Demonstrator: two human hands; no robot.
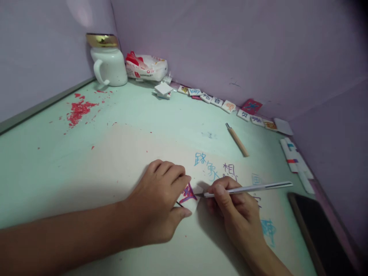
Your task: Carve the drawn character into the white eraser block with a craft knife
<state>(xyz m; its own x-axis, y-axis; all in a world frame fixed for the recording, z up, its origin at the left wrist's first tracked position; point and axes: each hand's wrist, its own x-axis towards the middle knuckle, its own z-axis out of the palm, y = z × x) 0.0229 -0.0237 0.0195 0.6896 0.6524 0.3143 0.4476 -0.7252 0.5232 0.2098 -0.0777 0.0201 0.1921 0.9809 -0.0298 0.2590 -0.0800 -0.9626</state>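
Observation:
A small white tile [192, 203] with a red and purple character lies on the paper sheet [126, 149] at the centre. My left hand [161, 199] grips it from the left, fingers along its top and thumb at its lower edge. A thin dark line shows beside the thumb. From the right, my right hand [235, 207] pinches a slim silver craft knife [258, 187], its tip touching or very near the tile's right edge. Blue and purple characters are drawn on the sheet around my right hand.
Red shavings [80, 112] lie at the left. A white mug [110, 67], a tissue pack [148, 68] and character tiles [229, 106] line the wall. A wooden-handled tool [238, 141], marker pens [291, 155] and a dark phone [322, 234] are at the right.

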